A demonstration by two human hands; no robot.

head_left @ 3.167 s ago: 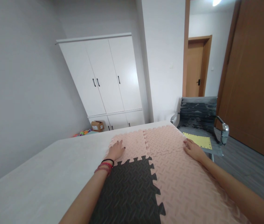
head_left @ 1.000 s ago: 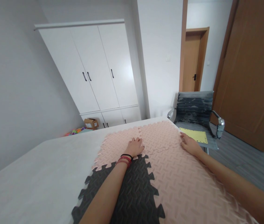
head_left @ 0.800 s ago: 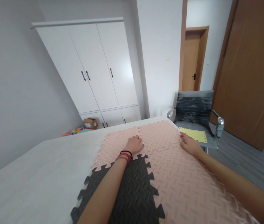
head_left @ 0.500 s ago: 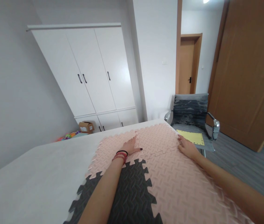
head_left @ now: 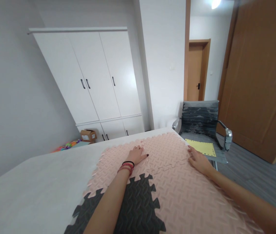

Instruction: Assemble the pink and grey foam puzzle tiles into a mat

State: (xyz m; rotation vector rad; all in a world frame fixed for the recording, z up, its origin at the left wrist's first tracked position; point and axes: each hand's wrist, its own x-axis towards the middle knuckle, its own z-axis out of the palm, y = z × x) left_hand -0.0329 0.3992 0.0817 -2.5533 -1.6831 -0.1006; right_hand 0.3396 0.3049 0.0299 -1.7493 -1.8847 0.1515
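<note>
Head view: only view; all places given from the dark grey mat tile.
Dark grey mat tile (head_left: 138, 208): toothed foam square lying flat on the white table (head_left: 38, 185), near bottom of frame; left forearm crosses over it.
Far-left pink tile (head_left: 115, 162): locked into the dark tile's far edge, flat.
Far-right pink tile (head_left: 166, 151): beyond the dark tile and to its right, joined to the far-left pink tile along a toothed seam.
Near-right pink tile (head_left: 196, 201): locked to the dark tile's right edge, runs to the table's right side.
Left hand (head_left: 137, 155): just past the dark tile's far edge, palm down and flat on the far-left pink tile, fingers stretched out and slightly apart, tips at the seam between the two far tiles. Holds nothing. Dark nail polish shows.
Wristbands (head_left: 126, 167): black and red bands on the left wrist, above the dark tile's far teeth.
Right hand (head_left: 198, 160): well to the right of the dark tile, palm down on the right edge of the pink tiles where the far-right and near-right ones meet; fingers loosely together, pointing away. Grips nothing.
Chair (head_left: 201, 126): grey office chair beyond the dark tile, right of the table.
Yellow sheet (head_left: 200, 147): lies on the chair seat, just past the right hand.
Wardrobe (head_left: 91, 74): white, far behind the dark tile, doors shut.
Cardboard box (head_left: 88, 135): on the floor at the wardrobe's foot.
</note>
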